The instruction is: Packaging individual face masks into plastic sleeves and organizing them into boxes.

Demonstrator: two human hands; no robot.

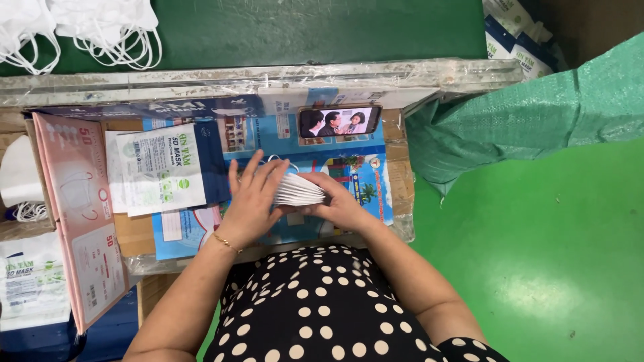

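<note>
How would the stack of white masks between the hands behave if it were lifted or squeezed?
The stack of white masks looks light and soft: thin folded layers fan apart at the edge. It would probably slide loose unless pressed, since the left hand lies flat on it and the right hand cups its end.

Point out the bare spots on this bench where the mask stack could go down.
Free: flattened blue cartons between phone and the hands; brown cardboard below the clear bags. Crowded: the left side, with the pink carton and bags. Left hand and right hand grip the mask stack.
</note>
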